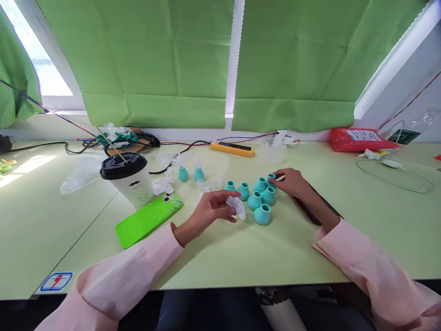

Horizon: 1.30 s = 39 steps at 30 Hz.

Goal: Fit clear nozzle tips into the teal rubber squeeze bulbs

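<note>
My left hand (211, 209) is closed on a clear plastic nozzle piece (235, 204), held low over the table. Just below it lies a small white translucent cap (242, 215). My right hand (292, 182) pinches the rearmost teal rubber bulb (271, 179) of a group. Several other open-necked teal bulbs stand upright between my hands, the nearest bulb (262, 215) at the front. Farther back are two teal bulbs with clear tips, a left one (183, 174) and a right one (199, 174). Small translucent parts (206, 189) lie around them, partly hidden behind my left hand.
Left of my left hand are a green phone (148, 221) and a lidded paper cup (132, 184) with a stick in it. A dark flat object (312, 209) lies under my right forearm. Behind stand a yellow power strip (232, 148), cables, and a red package (360, 140).
</note>
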### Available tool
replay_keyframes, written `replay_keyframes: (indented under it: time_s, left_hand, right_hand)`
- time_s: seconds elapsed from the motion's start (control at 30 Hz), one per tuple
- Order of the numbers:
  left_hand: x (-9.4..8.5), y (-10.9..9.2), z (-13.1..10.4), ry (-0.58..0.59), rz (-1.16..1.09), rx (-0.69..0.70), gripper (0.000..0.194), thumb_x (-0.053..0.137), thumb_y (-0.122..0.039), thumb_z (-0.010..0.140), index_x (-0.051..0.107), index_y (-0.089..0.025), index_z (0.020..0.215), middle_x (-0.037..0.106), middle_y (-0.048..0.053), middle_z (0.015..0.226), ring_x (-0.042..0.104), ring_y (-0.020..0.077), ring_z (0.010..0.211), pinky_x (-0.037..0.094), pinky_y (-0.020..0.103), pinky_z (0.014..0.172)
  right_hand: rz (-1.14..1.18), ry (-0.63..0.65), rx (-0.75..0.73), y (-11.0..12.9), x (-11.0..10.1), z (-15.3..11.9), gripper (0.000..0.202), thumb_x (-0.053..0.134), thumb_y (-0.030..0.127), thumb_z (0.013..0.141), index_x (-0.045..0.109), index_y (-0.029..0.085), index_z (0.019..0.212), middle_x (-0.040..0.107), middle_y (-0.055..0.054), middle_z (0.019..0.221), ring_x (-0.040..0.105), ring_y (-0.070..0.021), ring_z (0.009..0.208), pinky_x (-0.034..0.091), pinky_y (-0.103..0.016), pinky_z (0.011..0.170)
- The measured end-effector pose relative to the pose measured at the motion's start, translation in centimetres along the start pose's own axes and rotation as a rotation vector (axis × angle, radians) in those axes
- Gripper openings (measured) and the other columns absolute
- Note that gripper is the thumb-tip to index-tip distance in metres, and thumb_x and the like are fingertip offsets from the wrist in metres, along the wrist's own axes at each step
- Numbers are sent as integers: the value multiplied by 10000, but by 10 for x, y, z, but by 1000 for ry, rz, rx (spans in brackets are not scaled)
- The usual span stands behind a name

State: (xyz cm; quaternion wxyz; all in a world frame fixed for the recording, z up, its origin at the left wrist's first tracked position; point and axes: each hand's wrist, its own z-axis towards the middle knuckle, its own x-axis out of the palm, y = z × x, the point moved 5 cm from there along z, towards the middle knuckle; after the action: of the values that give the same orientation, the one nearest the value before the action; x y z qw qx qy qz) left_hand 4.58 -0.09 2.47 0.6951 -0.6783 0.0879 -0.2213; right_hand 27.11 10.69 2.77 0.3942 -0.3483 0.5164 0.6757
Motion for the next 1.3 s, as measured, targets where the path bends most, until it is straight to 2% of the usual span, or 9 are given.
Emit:
replay_keyframes:
  time_s: [0.23, 0.43, 0.5, 0.6, 0.7, 0.83, 0.93, 1.1, 1.3]
  left_hand:
    - [2, 5, 0, 34, -48, -9, 296, 656, -129, 592, 585, -140, 879, 602, 28, 784, 573, 129, 689, 495, 316, 688]
    - [1, -2, -3, -59, 53, 137, 266, 694, -156, 555, 567, -136, 788, 597, 36, 831, 572, 160, 780, 494, 300, 681]
    - [2, -7, -7, -106, 141, 212, 261, 687, -176, 574, 560, -142, 799, 603, 43, 840, 574, 174, 820, 493, 304, 705]
    - [5, -14, -16, -214, 349, 357, 238, 665, -201, 610, 556, -155, 817, 609, 45, 856, 584, 168, 815, 483, 304, 747]
    - [10, -22, -26, -303, 606, 545, 207, 636, -204, 644, 567, -177, 838, 620, 48, 840, 579, 160, 790, 483, 293, 720]
    - [18, -29, -30, -256, 767, 692, 203, 592, -184, 683, 573, -188, 885, 611, 74, 963, 549, 160, 835, 467, 311, 735]
    - [15, -30, -26, -213, 775, 653, 229, 609, -225, 667, 585, -178, 890, 609, 79, 915, 545, 156, 784, 473, 284, 650]
    - [7, -27, -15, -61, 708, 485, 121, 625, -287, 654, 646, -171, 680, 583, 35, 681, 516, 110, 599, 433, 240, 557]
    - [7, -22, -12, 96, 543, 314, 126, 594, -268, 687, 669, -168, 710, 584, 35, 673, 493, 87, 543, 403, 213, 497]
  right_hand:
    - [-207, 19, -7, 3, -3, -4, 301, 511, 397, 655, 626, 199, 850, 640, -58, 809, 577, -222, 744, 423, -301, 581]
    - [167, -636, -393, 58, -38, -58, 227, 558, 319, 682, 589, 166, 846, 613, -61, 780, 560, -158, 666, 456, -312, 653]
    - [392, -482, -507, 81, -32, -80, 236, 579, 293, 684, 574, 174, 887, 599, -18, 650, 535, -116, 542, 476, -266, 558]
    - [633, -102, -560, 107, -8, -102, 426, 642, 285, 633, 527, 193, 1033, 624, -31, 777, 530, -94, 505, 509, -248, 495]
    - [772, -16, -491, 109, 6, -107, 312, 645, 295, 633, 596, 210, 928, 632, -23, 736, 575, -124, 566, 536, -259, 499]
    - [796, -72, -468, 101, 9, -101, 240, 644, 265, 635, 624, 206, 866, 643, -23, 719, 592, -138, 578, 551, -287, 544]
    - [743, -50, -522, 101, 7, -100, 230, 637, 249, 641, 624, 208, 868, 645, -16, 709, 592, -129, 581, 548, -267, 545]
    - [717, 173, -600, 106, 8, -102, 215, 619, 253, 660, 628, 195, 866, 639, -20, 733, 588, -120, 613, 533, -234, 546]
    - [930, 484, -433, 102, 17, -97, 233, 640, 235, 641, 640, 149, 858, 617, -24, 683, 565, -92, 523, 523, -220, 502]
